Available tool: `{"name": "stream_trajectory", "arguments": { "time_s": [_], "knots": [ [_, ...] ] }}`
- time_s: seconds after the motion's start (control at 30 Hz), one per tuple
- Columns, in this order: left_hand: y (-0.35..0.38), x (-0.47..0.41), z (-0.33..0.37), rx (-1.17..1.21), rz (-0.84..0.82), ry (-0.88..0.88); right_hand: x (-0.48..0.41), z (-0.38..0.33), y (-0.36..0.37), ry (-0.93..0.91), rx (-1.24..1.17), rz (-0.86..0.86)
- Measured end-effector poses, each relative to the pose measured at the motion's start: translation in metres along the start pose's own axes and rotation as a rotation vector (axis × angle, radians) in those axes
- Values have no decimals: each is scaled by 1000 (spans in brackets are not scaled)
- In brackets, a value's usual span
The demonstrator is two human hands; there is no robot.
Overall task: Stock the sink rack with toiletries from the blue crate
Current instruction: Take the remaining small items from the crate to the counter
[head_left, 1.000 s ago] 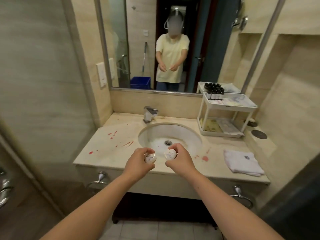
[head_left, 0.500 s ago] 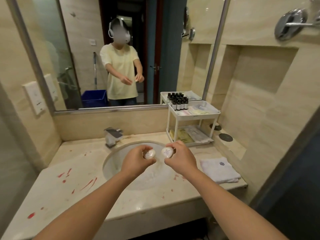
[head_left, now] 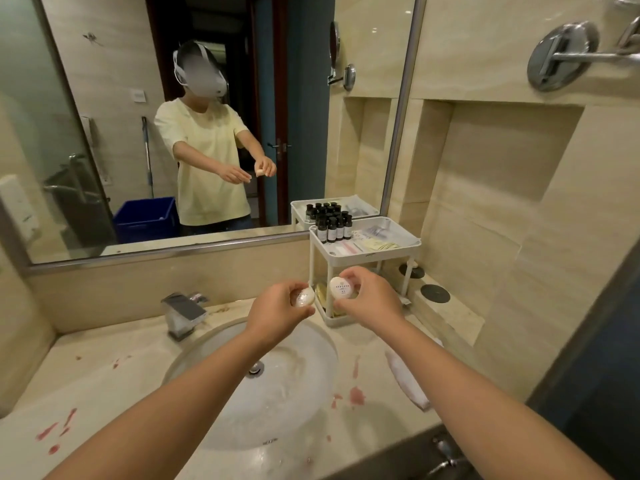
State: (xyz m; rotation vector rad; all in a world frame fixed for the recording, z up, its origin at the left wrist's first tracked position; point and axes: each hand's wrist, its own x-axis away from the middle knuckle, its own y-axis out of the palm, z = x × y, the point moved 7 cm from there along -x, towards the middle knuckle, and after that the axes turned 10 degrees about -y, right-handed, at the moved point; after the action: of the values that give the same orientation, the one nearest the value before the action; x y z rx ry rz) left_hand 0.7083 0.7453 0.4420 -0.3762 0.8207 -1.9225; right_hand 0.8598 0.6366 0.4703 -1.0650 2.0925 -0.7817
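My left hand [head_left: 277, 311] grips a small round white soap [head_left: 304, 296] over the basin's far rim. A second round white soap [head_left: 342, 288], with printed text, is pinched in my right hand [head_left: 372, 299] just in front of the white two-tier sink rack [head_left: 398, 244]. The rack's top tray carries several small dark bottles [head_left: 333, 226] and flat sachets [head_left: 370, 241]. More packets lie on the lower shelf, partly hidden by my hands. The blue crate [head_left: 145, 218] shows only as a reflection in the mirror, behind me.
The oval sink [head_left: 263, 386] sits below my forearms, with a chrome tap [head_left: 183, 311] at its back left. Red smears mark the marble counter [head_left: 69, 386]. A folded white towel [head_left: 407, 382] lies right of the basin. Two dark round discs [head_left: 434, 293] sit beside the rack.
I have moved closer to the counter. Both hands, each still holding a soap, have travelled forward and right, from over the basin up to the rack's front.
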Motion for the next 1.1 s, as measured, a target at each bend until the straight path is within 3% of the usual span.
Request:
{"name": "stream_trajectory", "arguments": {
  "time_s": [0.37, 0.8, 1.1],
  "knots": [
    [45, -132, 54, -56, 82, -15, -137, 73, -23, -50, -58, -72],
    [99, -252, 67, -74, 118, -188, -277, 156, 2, -67, -89, -168],
    [148, -297, 96, -171, 95, -97, -326, 206, 13, -48, -25, -225]
  ]
}}
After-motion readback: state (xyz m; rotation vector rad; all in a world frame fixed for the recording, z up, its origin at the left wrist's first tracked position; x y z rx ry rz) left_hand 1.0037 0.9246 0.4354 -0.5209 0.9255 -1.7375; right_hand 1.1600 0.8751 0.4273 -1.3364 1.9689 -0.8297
